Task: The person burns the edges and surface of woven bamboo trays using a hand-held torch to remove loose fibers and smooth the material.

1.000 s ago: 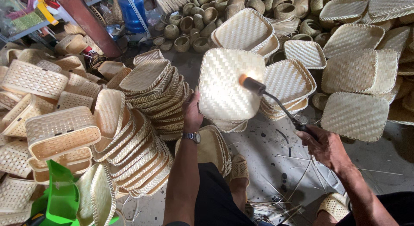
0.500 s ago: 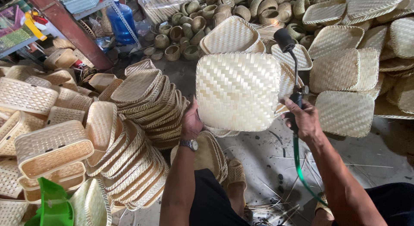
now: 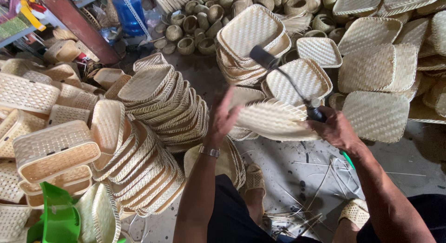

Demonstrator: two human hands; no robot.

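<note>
My left hand (image 3: 222, 116) is blurred with motion, fingers spread, against the left edge of a woven bamboo tray (image 3: 274, 120) that is turning in the air before me. Whether it grips the tray I cannot tell. My right hand (image 3: 335, 129) is closed on the handle of a black gas torch (image 3: 283, 78), whose long neck and dark head point up and away over the tray. A green hose (image 3: 348, 160) trails from under that hand. A watch sits on my left wrist.
Stacks of finished woven trays (image 3: 153, 127) lean at my left, with woven boxes (image 3: 51, 150) beyond. More trays (image 3: 376, 66) lie to the right, small round baskets (image 3: 209, 15) at the back, a blue water jug (image 3: 130, 11) behind. Bamboo slivers litter the concrete floor (image 3: 302, 173).
The tray has swung from facing me upright to nearly edge-on, lower down. My left hand has slid along its rim. The torch head has shifted left and lower, and no flame shows.
</note>
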